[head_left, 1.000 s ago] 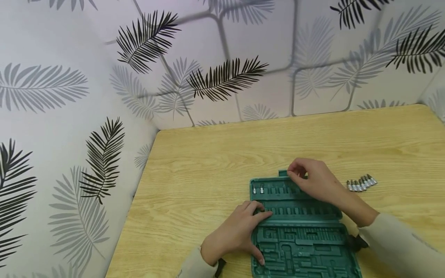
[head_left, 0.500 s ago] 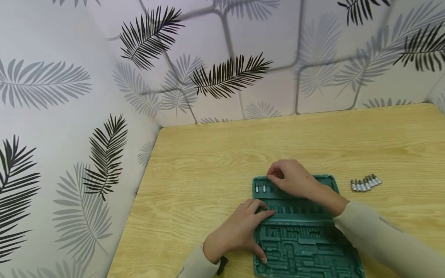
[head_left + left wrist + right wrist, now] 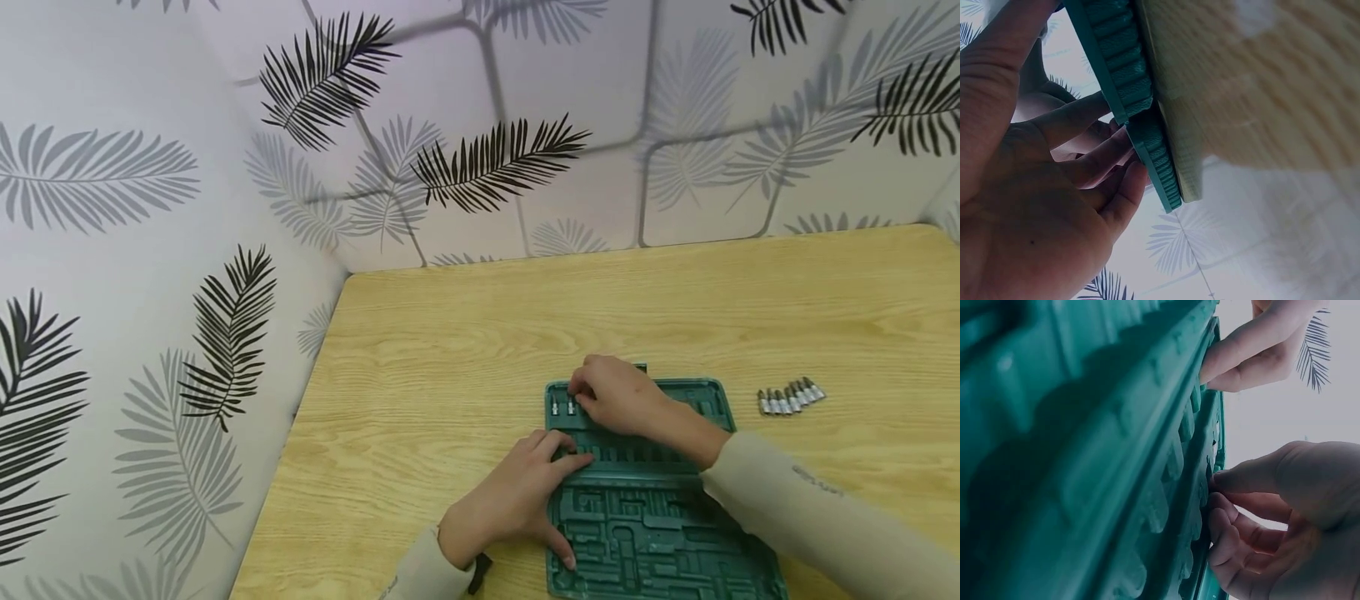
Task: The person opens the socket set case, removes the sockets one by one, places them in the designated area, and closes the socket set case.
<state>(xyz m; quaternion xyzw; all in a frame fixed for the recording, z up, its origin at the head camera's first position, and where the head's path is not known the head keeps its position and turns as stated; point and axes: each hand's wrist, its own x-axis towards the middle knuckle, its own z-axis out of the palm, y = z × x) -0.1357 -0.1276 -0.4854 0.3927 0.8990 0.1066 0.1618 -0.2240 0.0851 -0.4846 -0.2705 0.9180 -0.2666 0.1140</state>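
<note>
Green moulded plastic, a socket-set tray (image 3: 675,533), lies flat on the wooden table (image 3: 465,350) under both hands. The left hand (image 3: 517,500) rests spread on the tray's left edge, fingers straight across the rim, seemingly to pin it so it cannot slide. The right hand (image 3: 615,396) curls at the far slot row, fingertips pinched narrow just beside two seated bits (image 3: 562,407); what sits between the fingertips is hidden, so I cannot tell whether a bit is held. Well off to the right of that pinch, a row of loose bits (image 3: 791,395) lies on the table, within reach.
</note>
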